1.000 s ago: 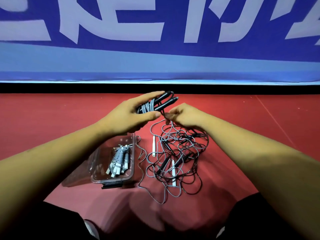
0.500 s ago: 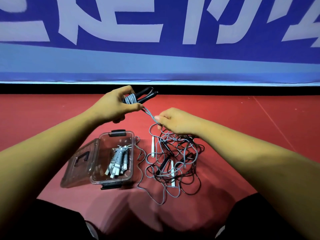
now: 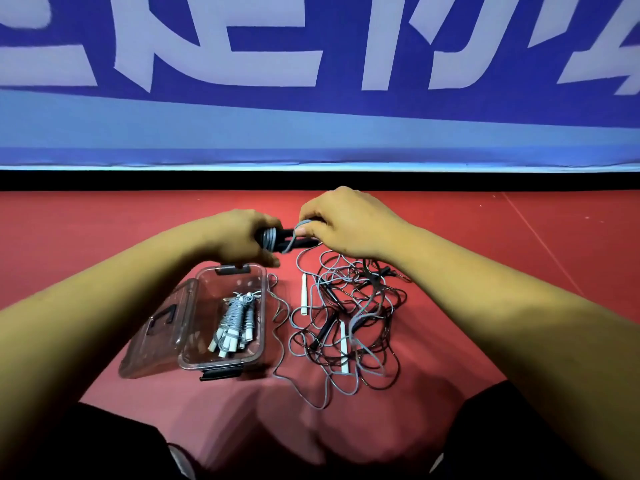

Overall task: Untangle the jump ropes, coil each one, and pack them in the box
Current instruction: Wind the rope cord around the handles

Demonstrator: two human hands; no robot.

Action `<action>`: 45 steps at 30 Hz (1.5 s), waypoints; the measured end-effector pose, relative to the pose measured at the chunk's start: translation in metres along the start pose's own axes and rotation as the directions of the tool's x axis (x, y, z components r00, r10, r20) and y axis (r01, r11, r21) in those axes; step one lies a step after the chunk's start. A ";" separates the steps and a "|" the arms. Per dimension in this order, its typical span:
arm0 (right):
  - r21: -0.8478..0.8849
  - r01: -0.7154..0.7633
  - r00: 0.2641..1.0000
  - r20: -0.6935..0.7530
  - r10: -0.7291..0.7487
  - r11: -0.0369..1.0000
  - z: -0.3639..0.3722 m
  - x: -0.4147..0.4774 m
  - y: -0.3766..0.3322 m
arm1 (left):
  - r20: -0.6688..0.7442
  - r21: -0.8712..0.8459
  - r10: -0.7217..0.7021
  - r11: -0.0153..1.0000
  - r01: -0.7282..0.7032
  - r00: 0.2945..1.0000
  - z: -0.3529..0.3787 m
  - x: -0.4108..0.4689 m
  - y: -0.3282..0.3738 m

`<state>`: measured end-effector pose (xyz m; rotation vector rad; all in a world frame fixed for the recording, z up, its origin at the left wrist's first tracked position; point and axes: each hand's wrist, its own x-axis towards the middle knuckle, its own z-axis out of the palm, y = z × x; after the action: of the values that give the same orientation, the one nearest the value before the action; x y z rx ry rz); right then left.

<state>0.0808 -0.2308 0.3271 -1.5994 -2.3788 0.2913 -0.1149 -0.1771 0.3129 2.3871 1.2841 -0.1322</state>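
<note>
Jump rope [image 3: 269, 238]: L hand [image 3: 239, 237] grip curled round its coil, R hand [image 3: 346, 223] pinching grey loop [image 3: 292, 238].

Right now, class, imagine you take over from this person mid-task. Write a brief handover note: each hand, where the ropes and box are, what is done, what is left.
Left hand grips the black handles, with turns of the grey rope wound round them.
Right hand pinches a loop of that rope beside the handles.
Clear box stands open on the red floor, lid to its left.
Done: one coiled rope with white handles lies in the box.
Left: finish winding this rope and pack it, then free, coil and pack the ropes in the tangle right of the box.
</note>
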 end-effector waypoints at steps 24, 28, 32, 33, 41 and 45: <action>0.742 -0.149 0.989 0.106 0.106 0.653 0.017 0.004 0.041 | -0.154 -0.329 0.280 0.890 -0.316 0.948 0.010 -0.020 0.030; 0.889 -0.159 0.973 0.068 0.219 0.430 0.030 0.003 0.037 | -0.244 -0.545 0.201 0.781 -0.306 0.949 0.006 -0.021 0.036; 0.863 -0.192 0.977 0.124 0.173 0.467 0.033 0.002 0.031 | -0.294 -0.702 0.112 0.649 -0.294 0.949 -0.004 -0.017 0.034; 0.808 -0.196 0.978 0.125 0.165 0.555 0.034 0.002 0.028 | -0.305 -0.699 0.077 0.659 -0.278 0.949 -0.006 -0.014 0.031; 0.482 -0.206 0.978 0.091 0.185 0.852 0.025 0.005 0.002 | -0.427 -0.454 -0.058 0.877 -0.159 0.902 -0.015 0.002 -0.001; 0.387 -0.217 0.976 0.091 0.197 0.896 0.025 0.006 -0.005 | -0.472 -0.224 -0.011 0.969 -0.108 0.882 -0.014 0.006 -0.009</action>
<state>0.0660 -0.2276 0.3051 -1.6552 -2.0100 0.8075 -0.1204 -0.1626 0.3213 2.3051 1.3437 0.6273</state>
